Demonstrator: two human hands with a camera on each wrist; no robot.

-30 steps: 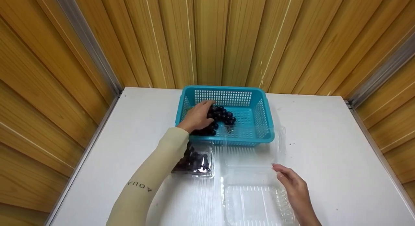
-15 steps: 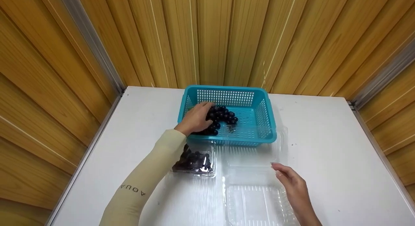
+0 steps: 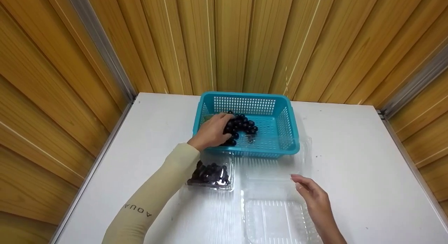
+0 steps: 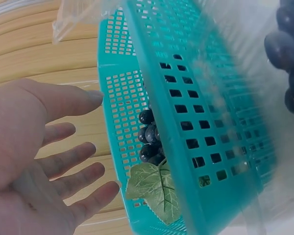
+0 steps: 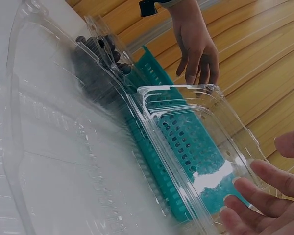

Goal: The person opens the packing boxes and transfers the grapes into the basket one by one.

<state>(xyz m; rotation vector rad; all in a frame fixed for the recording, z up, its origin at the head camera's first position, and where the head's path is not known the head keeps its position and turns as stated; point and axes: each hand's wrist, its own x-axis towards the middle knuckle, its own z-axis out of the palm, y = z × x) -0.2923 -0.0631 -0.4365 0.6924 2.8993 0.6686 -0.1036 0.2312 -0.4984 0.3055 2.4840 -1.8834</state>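
My left hand (image 3: 211, 131) hovers over the left side of a teal plastic basket (image 3: 245, 94). In the left wrist view its fingers (image 4: 78, 183) are spread and hold nothing. Dark grapes (image 3: 241, 125) lie in the basket beside that hand, with a green leaf (image 4: 154, 188) among them. My right hand (image 3: 317, 202) is by the right side of a clear clamshell container (image 3: 273, 219), whose raised lid (image 3: 276, 170) stands in front of the basket. Its fingers are relaxed and slightly bent; whether they touch the lid, I cannot tell.
A second clear clamshell (image 3: 210, 188) holding dark grapes stands left of the first, partly behind my left forearm. Everything is on a white table (image 3: 353, 160). Wood-patterned walls (image 3: 227, 44) close off the back and sides.
Over the basket, my left hand has shifted only slightly. The right hand has moved a little left. The whole view has drifted slightly; the grapes look much the same.
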